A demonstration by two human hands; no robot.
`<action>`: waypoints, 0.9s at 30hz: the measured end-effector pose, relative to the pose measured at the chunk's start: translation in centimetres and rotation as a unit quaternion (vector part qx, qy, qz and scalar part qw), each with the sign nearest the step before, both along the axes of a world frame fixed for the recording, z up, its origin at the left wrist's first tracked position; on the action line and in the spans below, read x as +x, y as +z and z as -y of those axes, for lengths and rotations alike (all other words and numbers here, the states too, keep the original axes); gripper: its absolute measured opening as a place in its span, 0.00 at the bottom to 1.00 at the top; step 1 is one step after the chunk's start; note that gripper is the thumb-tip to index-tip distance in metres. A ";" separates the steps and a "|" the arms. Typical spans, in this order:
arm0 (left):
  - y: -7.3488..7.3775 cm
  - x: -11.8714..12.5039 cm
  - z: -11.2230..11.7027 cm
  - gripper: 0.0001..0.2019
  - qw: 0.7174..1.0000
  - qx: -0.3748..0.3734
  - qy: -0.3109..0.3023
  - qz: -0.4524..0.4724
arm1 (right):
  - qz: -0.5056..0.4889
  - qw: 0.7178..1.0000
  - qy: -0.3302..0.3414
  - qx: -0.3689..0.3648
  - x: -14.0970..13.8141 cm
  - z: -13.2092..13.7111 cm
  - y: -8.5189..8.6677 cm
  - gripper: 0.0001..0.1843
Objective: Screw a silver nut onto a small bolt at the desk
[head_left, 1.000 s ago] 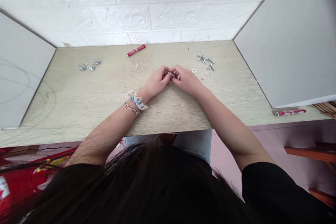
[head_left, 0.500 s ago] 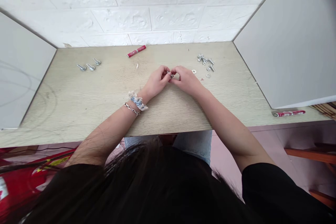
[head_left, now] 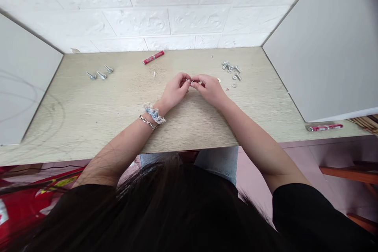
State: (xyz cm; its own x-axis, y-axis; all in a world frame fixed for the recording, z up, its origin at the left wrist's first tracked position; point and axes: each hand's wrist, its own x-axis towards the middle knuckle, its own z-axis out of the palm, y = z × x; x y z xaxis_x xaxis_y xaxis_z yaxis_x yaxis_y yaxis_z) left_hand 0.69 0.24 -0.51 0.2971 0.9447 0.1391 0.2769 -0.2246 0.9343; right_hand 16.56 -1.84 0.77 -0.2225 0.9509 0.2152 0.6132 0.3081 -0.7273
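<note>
Two bare hands at work, middle of the table (head_left: 118,104), fingertips meeting. Left hand (head_left: 175,89): thumb and forefinger pinched on a small metal piece (head_left: 191,82). Right hand (head_left: 212,89): comes in from the right, thumb and forefinger closed on the same piece. Fingers cover most of it; cannot tell whether nut, washer or bolt. Both forearms angle in from the near edge.

Left wrist: pale blue and cream scrunchie (head_left: 154,113), chain bracelet (head_left: 147,122) just nearer the elbow.

Far left of table: three bolts (head_left: 101,75) lying near one another, tilted, each with hardware at the head end. Far middle: red tube (head_left: 153,57) lying aslant near the wall (head_left: 147,19); white scrap (head_left: 154,74) a little nearer, dark specks scattered round about.

Right of the hands, far side: loose cluster of bolts and nuts (head_left: 228,67). Flat washer (head_left: 219,80) just beside the right hand, partly hidden by it; thin ring (head_left: 234,85) farther right, near the cluster.

Grey panels stand at both ends, left panel (head_left: 23,82) and right panel (head_left: 325,43). At the near right corner: second red tube (head_left: 325,127), thin brown sticks (head_left: 367,124) beside it.
</note>
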 end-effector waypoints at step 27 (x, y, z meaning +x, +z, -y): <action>0.7 0.0 0.0 0.01 0.994 -0.032 -0.009 0.102 | -0.148 0.987 -0.025 -0.055 0.0 -0.3 -0.9 0.09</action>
